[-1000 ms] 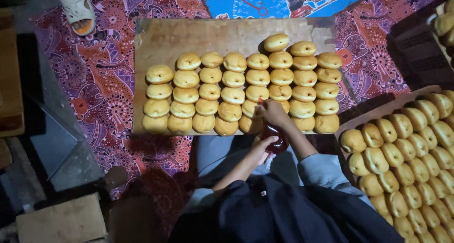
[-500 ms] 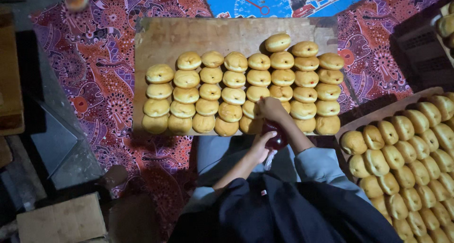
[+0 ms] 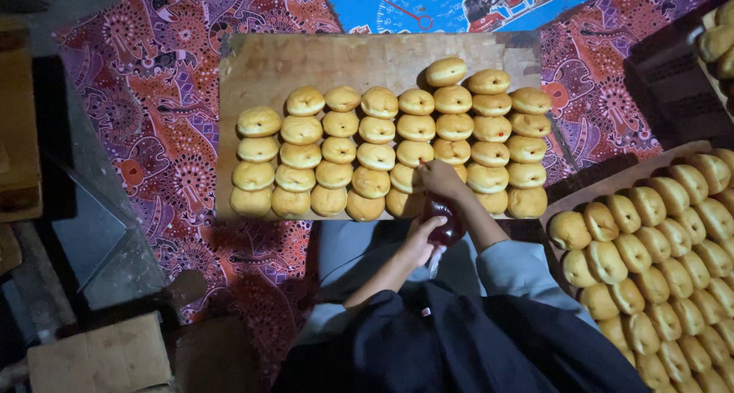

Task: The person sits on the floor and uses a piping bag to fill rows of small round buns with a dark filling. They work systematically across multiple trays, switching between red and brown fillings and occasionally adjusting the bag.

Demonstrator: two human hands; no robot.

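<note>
Hands: two, left [image 3: 421, 240] squeezing one red bag [image 3: 446, 223], right [image 3: 441, 177] on one bun [image 3: 459, 173].

We note small changes only. The foot in a sandal seen at the top left edge a second ago slid further out half a second ago and is now out of view. The right hand [image 3: 442, 177] has shifted slightly: earlier it lay on the buns of the front rows, fingers spread; now it sits closed over one bun at the board's near edge. The left hand [image 3: 423, 237] has closed in on the dark red piping bag [image 3: 443, 223], now pressed just behind the right hand.
</note>
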